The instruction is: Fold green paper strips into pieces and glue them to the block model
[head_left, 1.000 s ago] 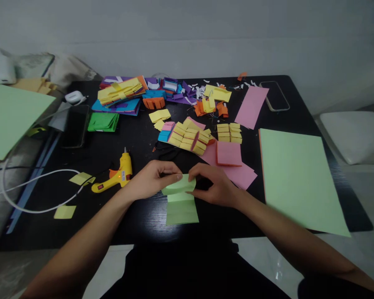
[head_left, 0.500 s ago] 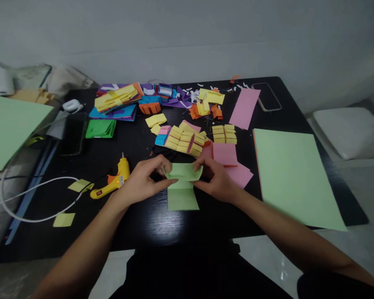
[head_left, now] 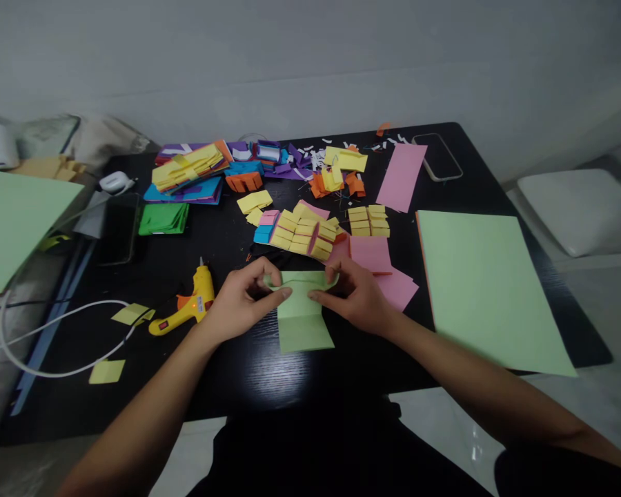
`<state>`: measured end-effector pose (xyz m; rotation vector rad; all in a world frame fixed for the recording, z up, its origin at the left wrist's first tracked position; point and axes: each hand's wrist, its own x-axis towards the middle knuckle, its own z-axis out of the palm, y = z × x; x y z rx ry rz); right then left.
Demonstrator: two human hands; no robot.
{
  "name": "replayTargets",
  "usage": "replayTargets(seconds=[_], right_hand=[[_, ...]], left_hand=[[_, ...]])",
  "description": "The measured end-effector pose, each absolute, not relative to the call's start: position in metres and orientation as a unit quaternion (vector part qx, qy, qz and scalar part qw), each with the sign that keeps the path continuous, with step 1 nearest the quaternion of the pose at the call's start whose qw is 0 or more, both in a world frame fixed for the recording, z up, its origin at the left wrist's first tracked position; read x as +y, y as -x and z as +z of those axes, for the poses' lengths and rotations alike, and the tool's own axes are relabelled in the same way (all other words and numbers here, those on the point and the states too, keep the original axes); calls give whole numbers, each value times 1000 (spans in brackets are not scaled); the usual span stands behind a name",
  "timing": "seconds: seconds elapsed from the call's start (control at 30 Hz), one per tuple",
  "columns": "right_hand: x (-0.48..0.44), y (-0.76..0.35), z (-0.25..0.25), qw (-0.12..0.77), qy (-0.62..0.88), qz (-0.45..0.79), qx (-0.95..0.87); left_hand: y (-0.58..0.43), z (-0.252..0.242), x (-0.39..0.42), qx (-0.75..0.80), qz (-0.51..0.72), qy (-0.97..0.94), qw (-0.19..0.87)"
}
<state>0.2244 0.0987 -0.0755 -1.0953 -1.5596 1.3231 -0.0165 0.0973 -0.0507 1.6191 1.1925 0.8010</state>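
Black table [head_left: 228, 373], green paper [head_left: 304, 324] (creased) pinched between left hand [head_left: 243, 298], right hand [head_left: 356, 297]

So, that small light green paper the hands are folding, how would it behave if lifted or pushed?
The green paper probably flops: its top part curls over between the left hand and right hand. It looks thin and very light, so a push would likely slide it across the glossy black table. Its crease suggests it keeps folds easily.

L hand [head_left: 241, 300] + R hand [head_left: 355, 300] cover folded paper [head_left: 303, 317] top corners; left green sheet [head_left: 15, 221] cut by edge; far scraps [head_left: 315, 155] too tiny.
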Motion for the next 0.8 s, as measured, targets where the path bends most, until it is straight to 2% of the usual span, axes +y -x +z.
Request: replayTargets(seconds=[0.3,0.8], right_hand=[[103,-224,-72,405,428,597,-544],[107,-226,-82,426,398,658,-476]], left_hand=[[8,-53,98,488,377,-564,549],[12,-59,103,515,392,-555,523]])
